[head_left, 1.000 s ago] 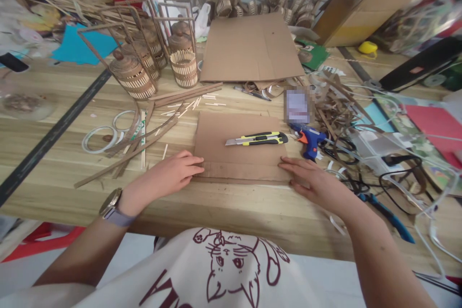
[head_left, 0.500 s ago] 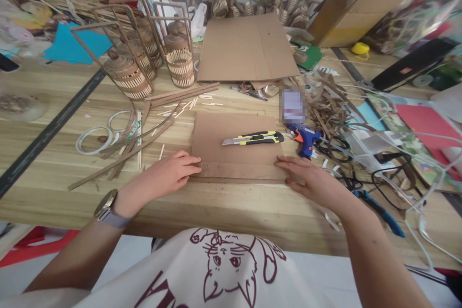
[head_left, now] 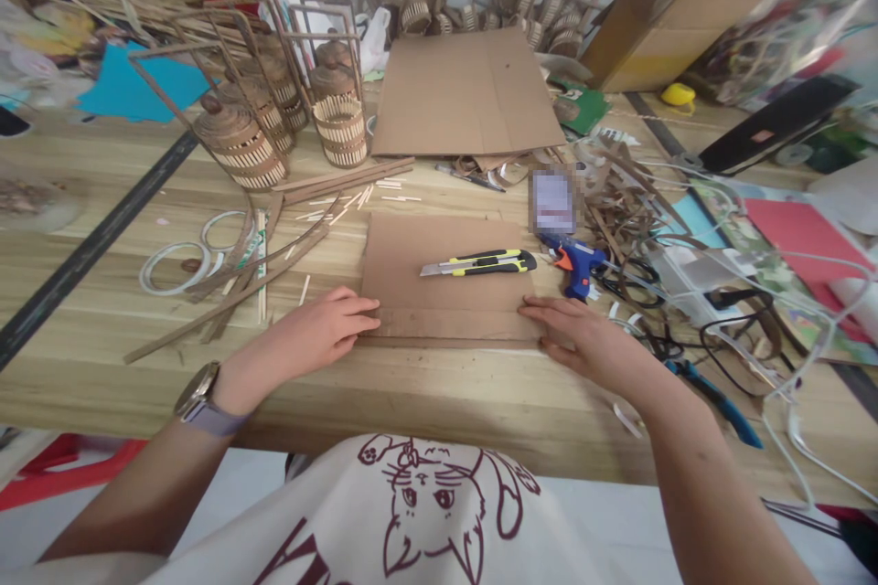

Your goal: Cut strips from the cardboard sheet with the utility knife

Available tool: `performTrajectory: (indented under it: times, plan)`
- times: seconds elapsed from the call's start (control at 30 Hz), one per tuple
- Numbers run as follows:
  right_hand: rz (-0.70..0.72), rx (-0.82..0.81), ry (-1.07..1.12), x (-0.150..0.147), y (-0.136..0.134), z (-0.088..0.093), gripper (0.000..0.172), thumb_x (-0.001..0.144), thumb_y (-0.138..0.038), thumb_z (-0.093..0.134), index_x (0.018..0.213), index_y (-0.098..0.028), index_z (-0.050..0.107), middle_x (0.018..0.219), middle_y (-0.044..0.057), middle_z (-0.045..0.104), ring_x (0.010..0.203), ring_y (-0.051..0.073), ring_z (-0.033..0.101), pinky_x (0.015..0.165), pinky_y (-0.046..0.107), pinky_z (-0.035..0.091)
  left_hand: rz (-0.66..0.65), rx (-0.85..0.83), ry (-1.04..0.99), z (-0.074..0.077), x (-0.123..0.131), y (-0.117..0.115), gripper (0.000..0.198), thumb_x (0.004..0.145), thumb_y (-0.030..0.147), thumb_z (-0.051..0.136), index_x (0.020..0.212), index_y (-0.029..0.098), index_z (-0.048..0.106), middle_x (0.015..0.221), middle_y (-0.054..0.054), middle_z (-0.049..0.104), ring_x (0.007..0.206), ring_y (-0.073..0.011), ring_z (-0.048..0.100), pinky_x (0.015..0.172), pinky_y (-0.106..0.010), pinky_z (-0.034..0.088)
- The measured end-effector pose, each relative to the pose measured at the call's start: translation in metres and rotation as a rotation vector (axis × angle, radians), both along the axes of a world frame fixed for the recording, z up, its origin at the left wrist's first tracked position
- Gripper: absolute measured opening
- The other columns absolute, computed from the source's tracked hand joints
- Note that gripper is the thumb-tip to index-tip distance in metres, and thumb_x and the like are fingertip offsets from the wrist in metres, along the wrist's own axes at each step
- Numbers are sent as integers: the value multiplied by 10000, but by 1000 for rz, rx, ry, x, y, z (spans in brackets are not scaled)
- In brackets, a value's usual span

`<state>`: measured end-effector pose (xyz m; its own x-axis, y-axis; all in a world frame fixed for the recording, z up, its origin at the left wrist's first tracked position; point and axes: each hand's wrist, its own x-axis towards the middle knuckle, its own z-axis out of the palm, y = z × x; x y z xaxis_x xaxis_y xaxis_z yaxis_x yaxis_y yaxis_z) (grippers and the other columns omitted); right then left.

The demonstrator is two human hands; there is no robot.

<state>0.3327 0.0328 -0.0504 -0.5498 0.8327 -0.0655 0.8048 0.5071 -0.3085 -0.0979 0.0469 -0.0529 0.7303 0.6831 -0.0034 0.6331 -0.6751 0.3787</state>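
Observation:
A brown cardboard sheet [head_left: 439,249] lies on the wooden table [head_left: 439,384] in front of me. A narrow cardboard strip [head_left: 449,324] runs along its near edge. My left hand [head_left: 316,334] rests flat at the strip's left end, fingertips touching it. At the right end lies my right hand [head_left: 583,340], fingers stretched out and pressing on the strip. A yellow and black utility knife [head_left: 480,262] sits on the sheet, blade pointing left, untouched.
A blue glue gun [head_left: 574,260] sits right of the sheet among cables and cardboard scraps. Woven bamboo lanterns [head_left: 240,142] stand at the back left, a large cardboard sheet [head_left: 470,91] behind. Tape rings [head_left: 175,267] and long strips lie to the left. Blue pliers [head_left: 717,402] lie near my right arm.
Both hands stay at the ends of the strip. Only the view has shifted slightly.

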Motion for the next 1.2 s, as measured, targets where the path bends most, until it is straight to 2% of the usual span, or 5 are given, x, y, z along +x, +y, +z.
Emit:
performTrajectory:
  times: [0.63,0.8,0.9,1.0,1.2]
  plan:
    - [18,19,-8,0,-1,0,456,906,-218,481,1332,-235,643,1392,122,631,1281,288,591,1064,520,506,-4,21,35,1,0,-1,434,874,24,547,1211,235,723,1358,-55,653,1185,-235,550,976,-383,530]
    - [20,24,-4,2,0,-3,449,917,-257,484,1338,-254,641,1395,104,632,1269,283,601,1058,498,515,-50,67,102,18,8,1,335,912,54,537,1123,217,741,1325,-74,629,1155,-233,548,934,-348,515]
    - [9,24,4,5,0,-7,450,927,-301,478,1345,-243,637,1392,115,633,1267,296,602,1054,518,513,-87,70,200,31,20,8,274,919,39,520,971,185,746,1150,-82,639,1057,-216,574,866,-316,498]
    - [11,33,17,7,1,-11,453,935,-322,465,1336,-208,643,1385,137,634,1273,307,598,1061,519,506,-137,-12,290,41,35,17,228,921,20,513,864,159,684,927,-42,627,822,-163,597,691,-275,453]
    - [18,16,-8,5,2,-6,447,917,-280,480,1321,-198,653,1374,147,641,1249,300,616,1042,503,524,-382,70,379,53,76,34,323,928,-24,453,1089,186,638,1064,-45,662,727,-148,617,552,-304,355]
